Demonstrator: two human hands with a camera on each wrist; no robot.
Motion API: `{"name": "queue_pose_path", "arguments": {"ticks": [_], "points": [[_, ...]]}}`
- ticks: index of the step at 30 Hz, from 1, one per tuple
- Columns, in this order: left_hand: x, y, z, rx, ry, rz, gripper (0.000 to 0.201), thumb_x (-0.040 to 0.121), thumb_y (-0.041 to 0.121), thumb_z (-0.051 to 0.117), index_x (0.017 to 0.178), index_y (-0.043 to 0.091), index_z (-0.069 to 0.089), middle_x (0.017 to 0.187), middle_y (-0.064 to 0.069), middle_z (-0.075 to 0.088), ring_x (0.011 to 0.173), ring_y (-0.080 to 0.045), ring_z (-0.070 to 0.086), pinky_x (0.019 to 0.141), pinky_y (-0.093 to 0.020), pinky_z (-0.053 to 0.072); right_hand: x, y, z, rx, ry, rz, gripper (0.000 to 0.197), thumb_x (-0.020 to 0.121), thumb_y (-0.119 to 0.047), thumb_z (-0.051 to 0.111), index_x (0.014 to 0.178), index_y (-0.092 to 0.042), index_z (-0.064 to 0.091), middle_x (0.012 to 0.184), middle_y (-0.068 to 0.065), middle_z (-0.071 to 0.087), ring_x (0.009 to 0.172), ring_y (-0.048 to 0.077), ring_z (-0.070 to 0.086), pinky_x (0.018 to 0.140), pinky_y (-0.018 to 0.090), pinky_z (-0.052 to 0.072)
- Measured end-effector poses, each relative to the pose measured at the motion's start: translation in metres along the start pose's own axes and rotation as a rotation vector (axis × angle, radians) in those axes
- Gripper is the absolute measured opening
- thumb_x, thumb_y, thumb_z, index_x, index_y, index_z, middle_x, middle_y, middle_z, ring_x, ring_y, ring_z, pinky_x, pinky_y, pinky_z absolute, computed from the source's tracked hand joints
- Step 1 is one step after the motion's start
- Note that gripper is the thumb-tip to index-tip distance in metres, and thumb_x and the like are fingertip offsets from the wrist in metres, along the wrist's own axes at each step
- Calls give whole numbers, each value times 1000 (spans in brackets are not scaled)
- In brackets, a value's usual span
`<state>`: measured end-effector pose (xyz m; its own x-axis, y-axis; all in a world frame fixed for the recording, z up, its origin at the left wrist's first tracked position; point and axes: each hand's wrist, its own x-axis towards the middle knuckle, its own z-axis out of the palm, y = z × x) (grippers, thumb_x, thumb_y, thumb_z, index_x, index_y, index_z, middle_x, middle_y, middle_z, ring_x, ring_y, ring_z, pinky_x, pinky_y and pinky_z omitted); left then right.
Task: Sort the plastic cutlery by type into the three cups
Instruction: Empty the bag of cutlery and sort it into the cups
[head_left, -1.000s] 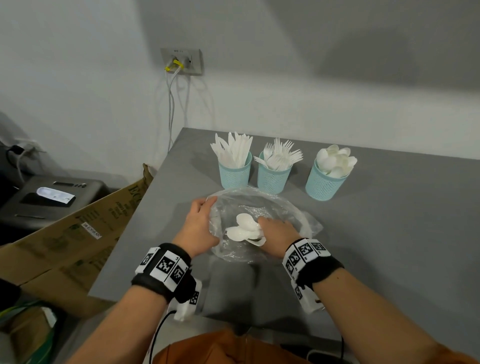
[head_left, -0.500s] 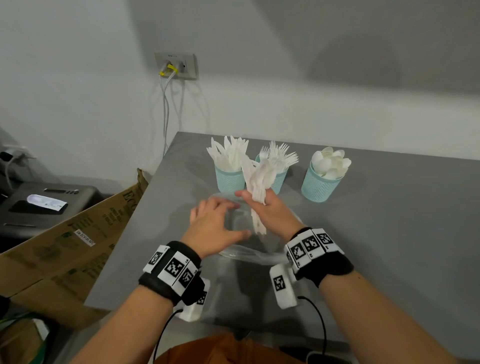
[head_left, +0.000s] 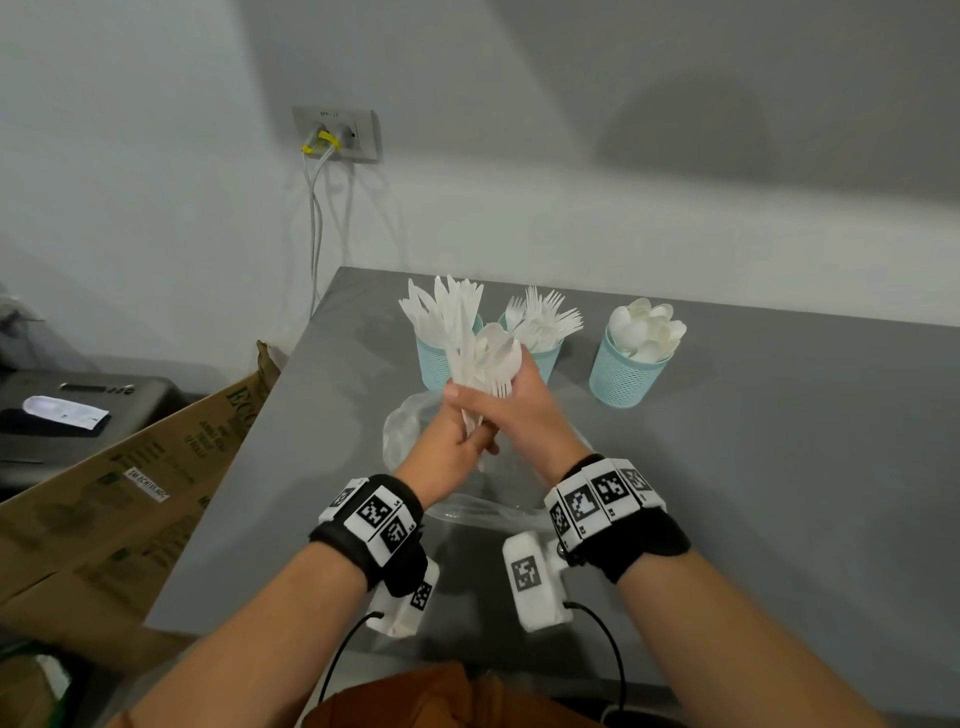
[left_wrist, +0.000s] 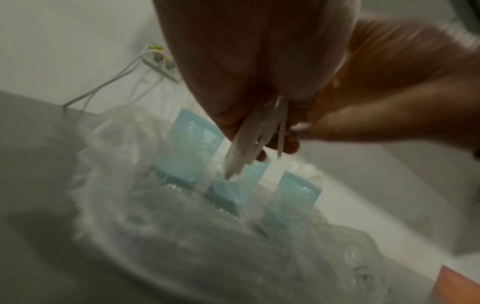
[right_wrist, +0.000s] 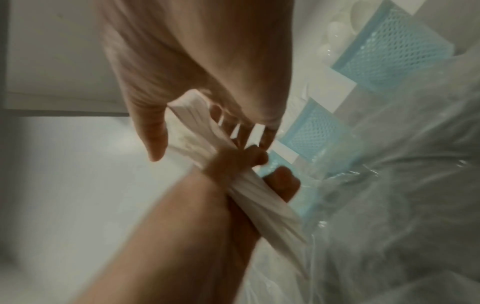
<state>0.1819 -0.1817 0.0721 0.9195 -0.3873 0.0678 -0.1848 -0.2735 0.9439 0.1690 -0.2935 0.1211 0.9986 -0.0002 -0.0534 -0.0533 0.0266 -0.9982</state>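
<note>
Both hands grip one mixed cutlery bundle (head_left: 480, 364) held upright above the plastic bag (head_left: 410, 431), right hand (head_left: 519, 415) wrapped high, left hand (head_left: 447, 452) closed on the handle ends, three cups (head_left: 621, 376) just beyond on the worktop (head_left: 779, 467).

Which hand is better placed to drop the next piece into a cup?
Likely the right hand: it grips the top of the cutlery bundle, nearer the cups, while the left hand holds the handle ends below.
</note>
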Motion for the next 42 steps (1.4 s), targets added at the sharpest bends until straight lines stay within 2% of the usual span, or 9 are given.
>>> {"name": "queue_pose_path", "arguments": {"ticks": [2, 4, 9, 15, 22, 26, 31, 35, 42], "points": [[-1, -7, -2, -3, 7, -24, 54, 96, 10, 50, 144, 13, 25, 116, 8, 57, 101, -5, 60, 91, -24, 50, 3, -1, -1, -33, 23, -89, 62, 74, -20, 78, 124, -39, 45, 127, -9, 53, 108, 6, 56, 84, 23, 50], [-2, -15, -4, 3, 26, -15, 55, 95, 8, 53, 144, 14, 28, 127, 12, 51, 118, 1, 51, 100, -12, 41, 2, 3, 2, -108, -7, -135, 61, 78, -13, 75, 125, -37, 46, 128, -13, 50, 114, 0, 51, 93, 15, 43], [4, -8, -4, 178, -5, -89, 29, 92, 4, 54, 121, 4, 55, 104, -10, 65, 97, -26, 62, 83, -33, 54, -3, 26, 9, -197, -78, 37, 65, 76, -8, 75, 131, -23, 45, 122, -5, 56, 111, 10, 54, 91, 20, 46], [3, -23, -4, 21, 22, -75, 26, 93, 2, 53, 118, 8, 54, 91, 3, 60, 85, -8, 58, 68, -9, 48, -6, 15, 6, -138, -74, 115, 53, 83, -29, 70, 131, -23, 48, 121, -4, 60, 106, 7, 58, 84, 18, 48], [14, -17, -9, -108, 84, -34, 25, 94, 9, 54, 118, 19, 50, 82, 13, 56, 64, 6, 55, 60, -13, 47, 12, -25, -15, -242, -1, 30, 33, 92, -38, 54, 116, -19, 67, 119, -6, 66, 114, 9, 58, 102, 26, 41], [17, -10, -18, -1, 52, 14, 40, 93, 11, 56, 131, 18, 47, 88, 20, 57, 71, 13, 55, 68, -16, 44, 24, -48, -25, -337, -114, 24, 27, 92, -28, 57, 113, -17, 70, 115, -6, 69, 108, 7, 61, 97, 22, 44], [18, 0, -24, -101, 83, -28, 27, 91, 10, 60, 112, 25, 54, 73, 13, 57, 50, 3, 52, 58, -17, 46, 36, -67, -31, -350, -182, 52, 33, 91, -9, 44, 109, -13, 71, 99, 4, 69, 83, 12, 61, 78, 20, 49], [17, 14, -25, -288, 29, -150, 6, 89, 9, 64, 91, 15, 63, 46, 5, 48, 34, -7, 41, 49, -23, 51, 43, -68, -32, -314, -203, 58, 21, 91, -17, 56, 103, -11, 72, 89, 3, 70, 67, 9, 60, 67, 20, 50], [20, 19, -33, -295, -26, -178, 7, 88, 16, 67, 94, 15, 66, 47, 0, 52, 34, -11, 48, 61, -36, 47, 51, -66, -33, -464, -144, 46, 11, 85, -20, 65, 83, -11, 72, 80, 13, 70, 61, 13, 59, 66, 24, 53]]}}
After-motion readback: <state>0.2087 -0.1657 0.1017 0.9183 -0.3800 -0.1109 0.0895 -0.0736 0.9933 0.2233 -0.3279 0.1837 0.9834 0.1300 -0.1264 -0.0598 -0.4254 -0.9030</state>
